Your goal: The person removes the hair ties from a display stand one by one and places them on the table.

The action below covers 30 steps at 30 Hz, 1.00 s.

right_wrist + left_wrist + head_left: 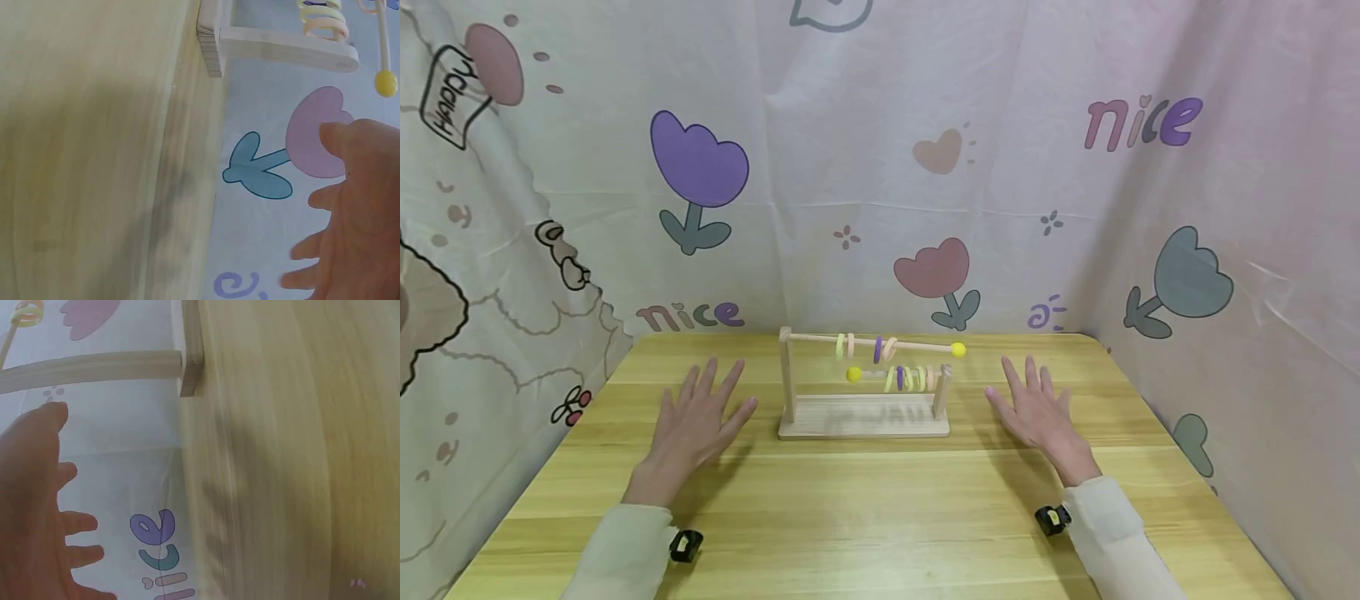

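Rack edges clear of left grip, right grip.

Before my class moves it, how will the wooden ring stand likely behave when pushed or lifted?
The stand probably feels stiff, since its posts look like solid wood. Its long, flat base should resist tipping. The rings, wider than their rods, would likely slide if it tilts.

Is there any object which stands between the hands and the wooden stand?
No, nothing visible is in the way. Between the left hand and the stand there is only space over the table; the same holds for the right hand.
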Tool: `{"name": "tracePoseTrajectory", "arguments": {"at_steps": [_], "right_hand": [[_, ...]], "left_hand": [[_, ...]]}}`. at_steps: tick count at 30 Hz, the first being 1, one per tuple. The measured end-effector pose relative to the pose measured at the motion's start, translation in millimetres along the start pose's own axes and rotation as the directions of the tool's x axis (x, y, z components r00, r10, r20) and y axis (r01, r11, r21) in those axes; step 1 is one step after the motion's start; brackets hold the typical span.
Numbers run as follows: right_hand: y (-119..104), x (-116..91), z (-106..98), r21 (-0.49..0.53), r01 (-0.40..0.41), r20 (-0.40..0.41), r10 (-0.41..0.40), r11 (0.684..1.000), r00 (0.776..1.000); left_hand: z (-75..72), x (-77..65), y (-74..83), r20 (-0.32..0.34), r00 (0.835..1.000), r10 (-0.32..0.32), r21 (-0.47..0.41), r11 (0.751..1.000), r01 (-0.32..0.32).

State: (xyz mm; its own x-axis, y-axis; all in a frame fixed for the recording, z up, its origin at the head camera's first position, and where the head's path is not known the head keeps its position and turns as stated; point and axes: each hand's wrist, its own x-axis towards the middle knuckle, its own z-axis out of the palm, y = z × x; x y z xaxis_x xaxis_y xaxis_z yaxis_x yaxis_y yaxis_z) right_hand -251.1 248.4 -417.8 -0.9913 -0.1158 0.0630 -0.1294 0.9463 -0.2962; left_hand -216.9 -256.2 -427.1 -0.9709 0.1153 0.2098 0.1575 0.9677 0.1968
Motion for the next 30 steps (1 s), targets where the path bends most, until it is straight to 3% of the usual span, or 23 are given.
{"name": "tracePoseTrajectory", "arguments": {"at_steps": [4,7,13,16,19,22,30], "right_hand": [[-2.0,0.5,-3.1,0.141,0.047,-0.014,-0.045,0.989,0.999],[-3.7,2.9,-4.4,0.289,0.079,-0.035,-0.072,0.954,0.997],[-11.7,7.6,-2.9,0.5,0.09,-0.065,-0.066,0.862,0.996],[-18.6,9.6,-0.4,0.593,0.093,-0.064,-0.068,0.8,0.996],[-26.8,11.9,3.0,0.668,0.09,-0.063,-0.065,0.739,0.996],[-34.3,14.6,7.1,0.711,0.095,-0.068,-0.066,0.696,0.995],[-48.2,21.1,16.4,0.762,0.092,-0.103,-0.02,0.641,0.994]], "left_hand": [[-0.3,-0.6,2.8,-0.095,0.994,0.046,-0.024,0.999,-0.048],[-0.3,-0.8,7.4,-0.195,0.978,0.072,-0.064,0.994,-0.086],[-0.4,-0.3,24.6,-0.374,0.91,0.182,-0.137,0.959,-0.248],[1.2,0.1,34.6,-0.384,0.897,0.217,-0.177,0.937,-0.302],[4.7,1.0,44.6,-0.366,0.901,0.232,-0.229,0.916,-0.328],[8.3,3.1,55.0,-0.349,0.904,0.247,-0.281,0.892,-0.353],[15.7,11.9,79.9,-0.357,0.897,0.26,-0.342,0.858,-0.384]]}}
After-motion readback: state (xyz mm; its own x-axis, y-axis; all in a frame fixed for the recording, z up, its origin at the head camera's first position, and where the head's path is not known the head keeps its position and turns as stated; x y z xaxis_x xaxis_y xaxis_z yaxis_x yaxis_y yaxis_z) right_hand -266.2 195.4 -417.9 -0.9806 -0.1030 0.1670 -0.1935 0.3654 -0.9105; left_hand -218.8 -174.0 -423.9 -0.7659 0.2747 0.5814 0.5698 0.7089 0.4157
